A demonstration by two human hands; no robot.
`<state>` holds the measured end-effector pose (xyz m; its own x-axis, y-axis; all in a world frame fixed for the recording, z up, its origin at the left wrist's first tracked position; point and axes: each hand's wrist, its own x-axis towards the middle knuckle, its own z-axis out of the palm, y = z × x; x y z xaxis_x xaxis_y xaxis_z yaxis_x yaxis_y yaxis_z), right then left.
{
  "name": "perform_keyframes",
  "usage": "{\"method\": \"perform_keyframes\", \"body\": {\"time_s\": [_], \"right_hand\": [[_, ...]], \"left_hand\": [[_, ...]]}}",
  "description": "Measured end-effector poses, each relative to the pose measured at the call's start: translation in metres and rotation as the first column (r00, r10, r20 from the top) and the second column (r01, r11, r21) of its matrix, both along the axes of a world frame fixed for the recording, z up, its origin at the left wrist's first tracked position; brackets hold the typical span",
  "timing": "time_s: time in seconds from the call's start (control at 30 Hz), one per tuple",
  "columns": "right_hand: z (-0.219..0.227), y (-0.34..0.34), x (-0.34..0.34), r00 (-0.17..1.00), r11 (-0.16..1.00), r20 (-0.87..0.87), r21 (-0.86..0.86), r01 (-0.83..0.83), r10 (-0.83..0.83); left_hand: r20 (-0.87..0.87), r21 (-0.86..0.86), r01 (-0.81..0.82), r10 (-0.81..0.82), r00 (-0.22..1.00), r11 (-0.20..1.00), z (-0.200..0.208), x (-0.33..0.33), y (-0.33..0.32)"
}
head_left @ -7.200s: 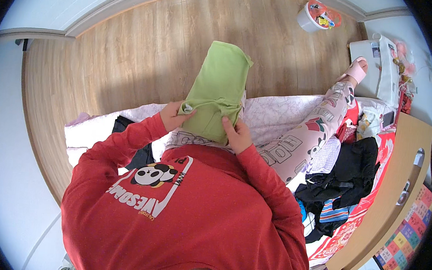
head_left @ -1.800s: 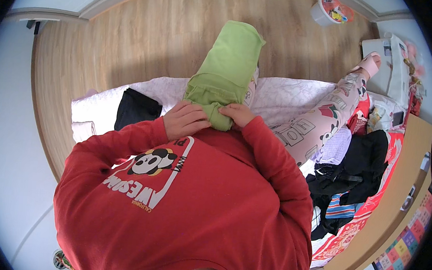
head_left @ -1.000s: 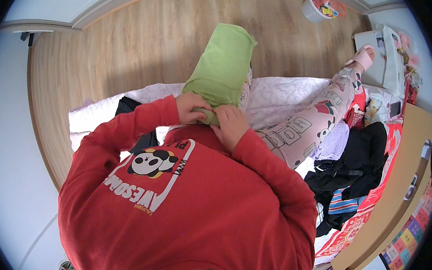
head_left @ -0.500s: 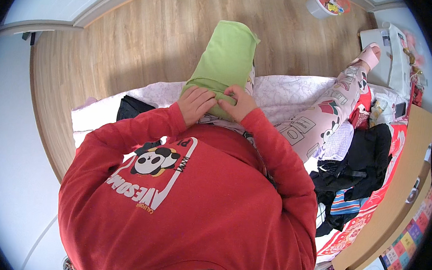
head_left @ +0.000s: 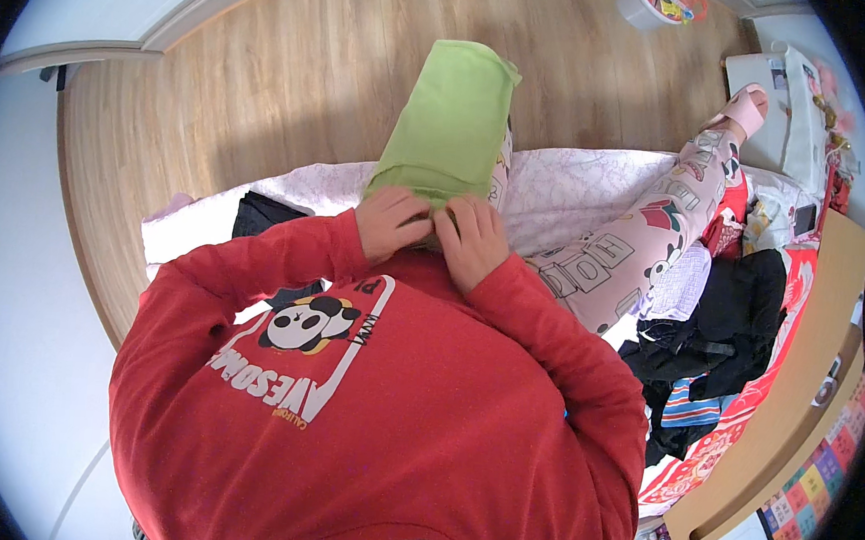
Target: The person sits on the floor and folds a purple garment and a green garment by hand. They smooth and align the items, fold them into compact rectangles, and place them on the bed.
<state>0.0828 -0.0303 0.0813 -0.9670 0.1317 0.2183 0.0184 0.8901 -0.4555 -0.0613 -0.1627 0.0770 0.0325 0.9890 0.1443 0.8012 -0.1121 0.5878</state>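
Note:
A light green folded cloth [head_left: 450, 121] lies lengthwise over my bent leg, its far end hanging past the knee. Its exact kind of garment cannot be told. My left hand [head_left: 391, 225] and my right hand [head_left: 472, 241] are side by side at its near end, close to my belly. Both have curled fingers closed on the near edge, fingertips almost meeting. A folded-over band shows just beyond the fingers. The cloth under my hands is mostly hidden.
I sit on a bed with a pale patterned sheet [head_left: 579, 185]. My other leg, in pink printed trousers [head_left: 646, 225], stretches right. Dark clothes [head_left: 736, 311] lie in a pile at the right, beside a wooden board [head_left: 793, 416]. A white bin [head_left: 643, 8] stands on the floor.
My hands have drawn slightly toward my belly, and the right one has turned its knuckles upward over the cloth's near edge. Less of the near end shows now.

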Motion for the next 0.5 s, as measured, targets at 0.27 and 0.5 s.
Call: {"method": "perform_keyframes", "body": {"time_s": [0.27, 0.5], "right_hand": [[-0.022, 0.032, -0.013, 0.98, 0.84, 0.197, -0.536, 0.085, 0.027], [-0.042, 0.059, -0.033, 0.902, 0.653, 0.431, -0.687, 0.319, 0.013]], "left_hand": [[0.355, -0.509, -0.046, 0.258, 0.899, 0.86, 0.001, -0.041, 0.02], [-0.405, 0.053, -0.093, 0.106, 0.908, 0.994, -0.002, -0.004, 0.03]]}}
